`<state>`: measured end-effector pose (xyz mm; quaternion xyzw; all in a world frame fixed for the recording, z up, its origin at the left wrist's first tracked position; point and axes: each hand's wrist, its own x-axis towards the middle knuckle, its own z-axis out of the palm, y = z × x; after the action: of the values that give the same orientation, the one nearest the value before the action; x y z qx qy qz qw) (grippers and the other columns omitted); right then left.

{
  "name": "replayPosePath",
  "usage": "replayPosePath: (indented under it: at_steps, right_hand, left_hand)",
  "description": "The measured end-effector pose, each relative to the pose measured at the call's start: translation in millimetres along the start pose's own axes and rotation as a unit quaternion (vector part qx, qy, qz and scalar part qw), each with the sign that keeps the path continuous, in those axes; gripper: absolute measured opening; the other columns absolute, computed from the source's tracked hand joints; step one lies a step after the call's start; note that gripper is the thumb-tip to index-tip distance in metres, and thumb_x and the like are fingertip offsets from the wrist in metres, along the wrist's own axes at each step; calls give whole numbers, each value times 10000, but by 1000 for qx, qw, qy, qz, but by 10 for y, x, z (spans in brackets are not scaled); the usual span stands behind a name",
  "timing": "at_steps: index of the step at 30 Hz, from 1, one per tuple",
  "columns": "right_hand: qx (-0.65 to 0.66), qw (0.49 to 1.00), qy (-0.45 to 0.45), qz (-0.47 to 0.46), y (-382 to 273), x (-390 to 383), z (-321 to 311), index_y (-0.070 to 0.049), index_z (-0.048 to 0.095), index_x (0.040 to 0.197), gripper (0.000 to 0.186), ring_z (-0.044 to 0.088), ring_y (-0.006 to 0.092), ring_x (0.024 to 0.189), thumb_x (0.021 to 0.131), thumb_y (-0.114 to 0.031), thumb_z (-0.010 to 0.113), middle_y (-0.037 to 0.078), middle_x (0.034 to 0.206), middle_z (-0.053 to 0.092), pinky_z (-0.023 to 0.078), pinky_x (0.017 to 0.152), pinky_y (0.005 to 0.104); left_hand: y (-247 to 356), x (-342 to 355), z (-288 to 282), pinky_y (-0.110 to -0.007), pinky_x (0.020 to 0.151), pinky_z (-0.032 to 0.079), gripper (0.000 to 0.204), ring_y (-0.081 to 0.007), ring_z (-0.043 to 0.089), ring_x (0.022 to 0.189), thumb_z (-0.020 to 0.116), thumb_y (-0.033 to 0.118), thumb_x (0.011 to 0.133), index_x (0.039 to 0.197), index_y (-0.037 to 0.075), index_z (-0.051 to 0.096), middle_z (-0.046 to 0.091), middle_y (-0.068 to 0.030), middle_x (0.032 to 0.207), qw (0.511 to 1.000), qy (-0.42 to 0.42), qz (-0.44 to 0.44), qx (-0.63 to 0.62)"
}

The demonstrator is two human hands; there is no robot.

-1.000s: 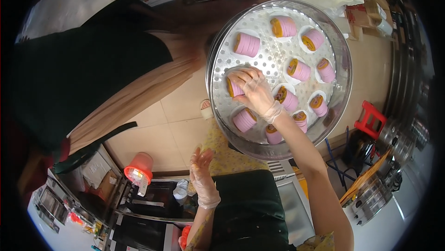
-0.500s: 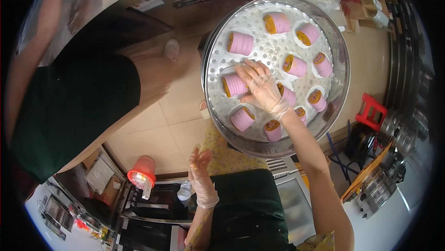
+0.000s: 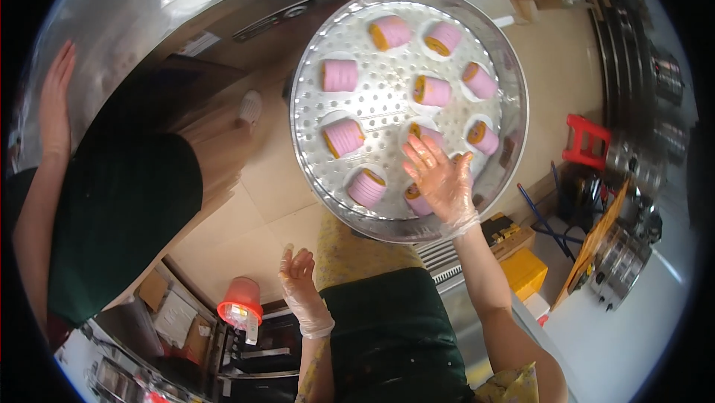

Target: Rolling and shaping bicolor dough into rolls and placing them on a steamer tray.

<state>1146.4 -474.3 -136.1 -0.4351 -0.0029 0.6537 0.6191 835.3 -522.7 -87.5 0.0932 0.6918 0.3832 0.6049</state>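
Several pink-and-yellow rolls (image 3: 345, 138) sit apart on round white papers in a wide round metal steamer tray (image 3: 381, 102) with a perforated base. My right hand (image 3: 441, 172), in a clear plastic glove, is over the tray's near right part. Its fingers are spread and hold nothing, and the glove has yellowish smears. Beneath and beside it, the hand partly hides a roll (image 3: 427, 134) and another near roll (image 3: 417, 202). My left hand (image 3: 302, 284), also gloved, is raised outside the tray at its lower left. Those fingers are loosely bent and apart, with nothing in them.
At left stands another person in a dark apron (image 3: 126, 217), a bare hand (image 3: 56, 105) on the metal surface beyond. An orange-red bucket (image 3: 242, 299) is at lower left. A red stool (image 3: 586, 141) and metal pots (image 3: 622, 254) line the right side.
My right hand has left the roll at the tray's left, moved right and toward me, and spread its fingers. The view has shifted, so the tray appears further left. My left hand stays beside it.
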Motion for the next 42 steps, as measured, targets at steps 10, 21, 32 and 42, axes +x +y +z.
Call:
replayPosePath:
  at_steps: [10,21,32,42]
  right_hand:
    - [78,989,31,-124,-46,-760,-305,-51,464,1441,798,360,309,1433,941,-672,456,158,1523,429,293,1173,478]
    - [-393,820,357,-214,-158,-1300,-825,-19,539,1304,411,663,252,1024,919,-72,671,137,1134,676,516,948,361]
    - [-760,522,218,-319,-965,-199,-1098,7,478,1330,706,523,400,1210,702,-51,796,213,1275,561,430,1038,464]
    - [-789,464,96,-391,-1557,979,-1105,-1,486,1327,758,545,376,1181,668,-129,836,202,1271,571,440,1024,452]
  left_hand:
    - [58,-170,-35,-418,1063,434,674,-268,582,1162,421,553,1028,1401,-6,473,618,-193,1190,994,-75,53,53]
    - [25,-494,286,-401,1071,449,423,-246,591,1157,473,148,1040,1431,-12,446,609,-181,1234,978,-108,110,138]
    - [-272,-777,728,-393,1069,448,438,-226,586,1158,465,83,1020,1448,0,436,611,-165,1235,974,-114,120,155]
    - [-645,-953,1070,-388,1069,446,442,-219,587,1154,500,156,1035,1445,4,440,619,-148,1217,986,-57,98,120]
